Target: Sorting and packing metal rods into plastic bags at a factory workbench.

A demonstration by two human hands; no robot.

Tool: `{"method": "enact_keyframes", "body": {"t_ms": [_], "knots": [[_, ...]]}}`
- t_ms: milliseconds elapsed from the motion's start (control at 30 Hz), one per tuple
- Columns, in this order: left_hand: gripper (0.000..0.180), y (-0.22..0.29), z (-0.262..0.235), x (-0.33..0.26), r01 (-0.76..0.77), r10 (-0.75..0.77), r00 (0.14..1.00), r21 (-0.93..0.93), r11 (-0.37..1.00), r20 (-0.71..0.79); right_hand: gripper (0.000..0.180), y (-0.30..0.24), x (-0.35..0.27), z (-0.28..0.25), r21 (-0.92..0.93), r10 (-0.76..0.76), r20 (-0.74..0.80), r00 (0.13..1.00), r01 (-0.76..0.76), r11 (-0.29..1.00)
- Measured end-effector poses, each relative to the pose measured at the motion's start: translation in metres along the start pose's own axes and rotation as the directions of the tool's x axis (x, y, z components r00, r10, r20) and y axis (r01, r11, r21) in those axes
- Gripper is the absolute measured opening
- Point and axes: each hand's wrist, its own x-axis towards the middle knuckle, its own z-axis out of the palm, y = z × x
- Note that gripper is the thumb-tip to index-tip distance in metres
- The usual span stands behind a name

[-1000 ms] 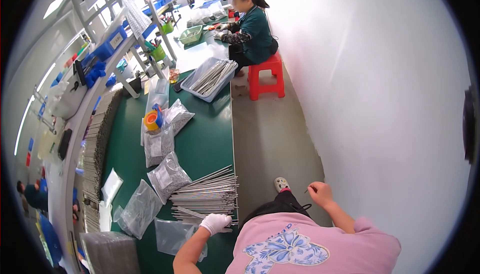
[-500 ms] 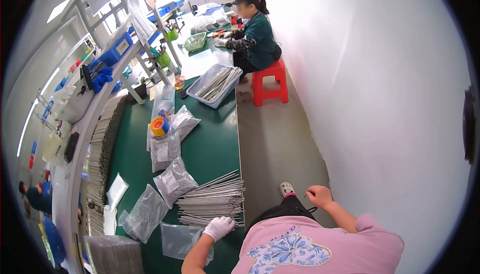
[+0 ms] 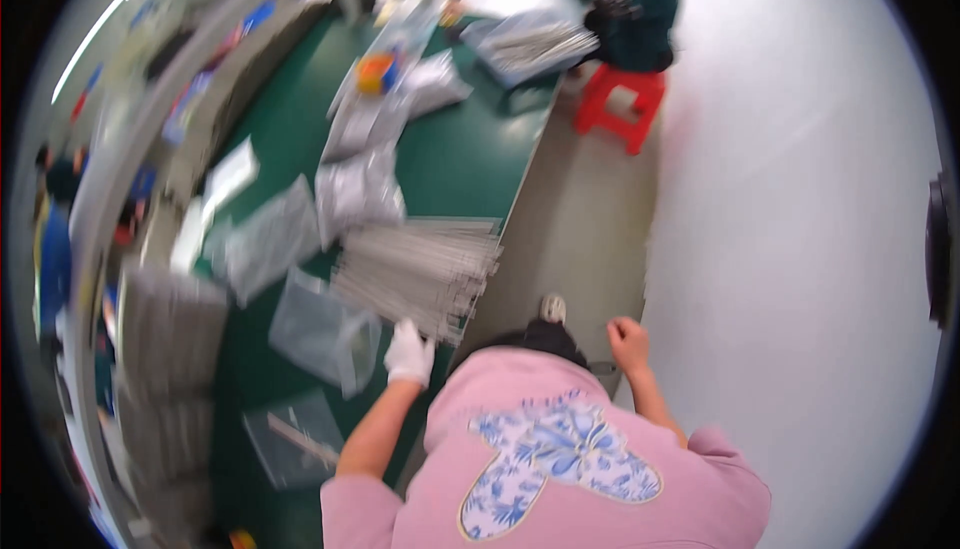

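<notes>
Gloved left hand at a stack of thin metal rods on a green bench.

Head view, blurred: the left hand (image 3: 409, 351), in a white glove, rests at the near edge of the rod stack (image 3: 420, 267) on the green table (image 3: 460, 154); whether it grips anything cannot be told. A clear plastic bag (image 3: 320, 329) lies just beside it. The right hand (image 3: 628, 333), bare and loosely curled, hangs off the table above the floor. A co-worker (image 3: 630, 9) sits on a red stool (image 3: 620, 104) well apart.
</notes>
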Motion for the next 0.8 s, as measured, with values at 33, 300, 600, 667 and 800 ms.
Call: {"method": "enact_keyframes", "body": {"t_ms": [33, 300, 600, 667, 800], "knots": [[0.045, 0.012, -0.006, -0.002, 0.177, -0.175, 0.984, -0.103, 0.979, 0.026, 0.013, -0.001, 0.008, 0.0, 0.039, -0.007, 0.017, 1.0, 0.006, 0.999], [0.09, 0.055, 0.0, 0.008, 0.712, -0.822, 0.569, -0.522, 0.47, 0.037, 0.01, 0.005, 0.078, 0.004, 0.076, -0.122, 0.283, 0.951, 0.104, 0.992], [0.085, 0.073, -0.004, 0.044, 0.883, -0.953, 0.301, -0.383, 0.27, 0.023, 0.012, 0.007, 0.18, 0.007, 0.139, -0.198, 0.388, 0.9, 0.155, 0.978], [0.078, 0.074, -0.007, 0.045, 0.897, -0.954, 0.298, -0.352, 0.267, 0.037, 0.012, 0.013, 0.204, 0.007, 0.151, -0.208, 0.395, 0.895, 0.16, 0.976], [0.063, 0.069, -0.006, 0.053, 0.93, -0.966, 0.257, -0.272, 0.247, 0.002, 0.012, 0.011, 0.252, 0.011, 0.122, -0.241, 0.427, 0.872, 0.208, 0.97]]}}
